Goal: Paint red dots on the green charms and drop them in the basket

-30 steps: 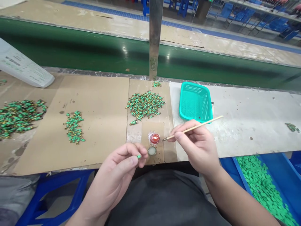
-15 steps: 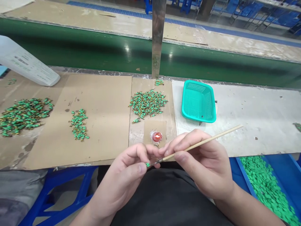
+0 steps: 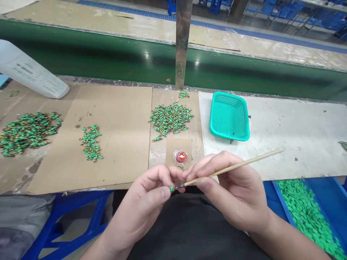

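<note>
My left hand (image 3: 153, 202) pinches a tiny green piece (image 3: 171, 189) between thumb and forefinger; most of it is hidden by the fingertips. My right hand (image 3: 230, 187) grips a thin paintbrush (image 3: 238, 166) with a pale wooden handle. The brush's dark tip is at the green piece, close to or touching it. Just beyond my fingers sits a small round pot of red paint (image 3: 181, 156) on a square of cardboard. Behind the pot lies a heap of small green and gold pieces (image 3: 171, 118).
A turquoise basket (image 3: 230, 134) stands right of the heap. Further left are a small cluster (image 3: 91, 143) and a larger pile (image 3: 27, 133) of similar pieces. A translucent plastic container (image 3: 35, 72) leans in at far left. Green discs (image 3: 309, 213) fill a blue tray at lower right.
The paintbrush handle has tilted slightly lower, its rear end shifting right. The green piece has moved very slightly right within my left fingers. Both hands keep their grips.
</note>
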A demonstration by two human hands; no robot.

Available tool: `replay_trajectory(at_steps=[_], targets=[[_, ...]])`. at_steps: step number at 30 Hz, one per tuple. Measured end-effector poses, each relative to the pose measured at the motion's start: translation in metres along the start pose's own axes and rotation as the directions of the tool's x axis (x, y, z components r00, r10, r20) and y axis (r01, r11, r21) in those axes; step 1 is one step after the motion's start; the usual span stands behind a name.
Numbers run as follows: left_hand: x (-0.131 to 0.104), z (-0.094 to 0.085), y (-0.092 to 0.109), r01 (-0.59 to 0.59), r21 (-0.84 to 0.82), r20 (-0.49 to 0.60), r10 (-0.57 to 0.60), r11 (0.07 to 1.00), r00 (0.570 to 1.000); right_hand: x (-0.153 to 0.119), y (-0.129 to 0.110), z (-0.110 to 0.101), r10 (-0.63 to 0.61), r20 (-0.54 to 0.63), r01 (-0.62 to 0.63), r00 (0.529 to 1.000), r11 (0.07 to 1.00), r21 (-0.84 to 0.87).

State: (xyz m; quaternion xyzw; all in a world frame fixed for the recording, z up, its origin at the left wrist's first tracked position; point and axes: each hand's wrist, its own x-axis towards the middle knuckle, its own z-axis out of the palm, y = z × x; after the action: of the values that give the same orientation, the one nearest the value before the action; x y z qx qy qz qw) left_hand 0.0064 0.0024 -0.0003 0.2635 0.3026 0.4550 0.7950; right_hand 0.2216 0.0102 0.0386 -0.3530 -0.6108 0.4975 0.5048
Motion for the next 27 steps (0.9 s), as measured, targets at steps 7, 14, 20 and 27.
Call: replay_trajectory(at_steps=[7,14,20,27], targets=[[-0.0019,-0.0017,0.0008,0.008,-0.004,-0.004,-0.008,1.0,1.0,0.0029,-0.0038,-0.0005,-0.019,0.017,0.02,1.0,0.998,-0.054],[-0.0008,-0.0013,0.0017,-0.009,-0.01,0.029,0.009,1.0,1.0,0.0008,0.0001,0.0004,-0.034,0.011,0.034,0.999,0.999,0.036],[-0.0008,-0.0023,0.0012,-0.006,-0.025,0.044,0.007,1.0,0.999,-0.0004,0.0013,0.0009,-0.026,0.006,0.025,1.0,0.995,0.092],[-0.0012,-0.0034,0.0012,0.004,-0.03,0.052,-0.003,1.0,0.999,0.0001,-0.0002,0.0016,-0.022,0.001,0.022,1.0,0.996,0.081]])
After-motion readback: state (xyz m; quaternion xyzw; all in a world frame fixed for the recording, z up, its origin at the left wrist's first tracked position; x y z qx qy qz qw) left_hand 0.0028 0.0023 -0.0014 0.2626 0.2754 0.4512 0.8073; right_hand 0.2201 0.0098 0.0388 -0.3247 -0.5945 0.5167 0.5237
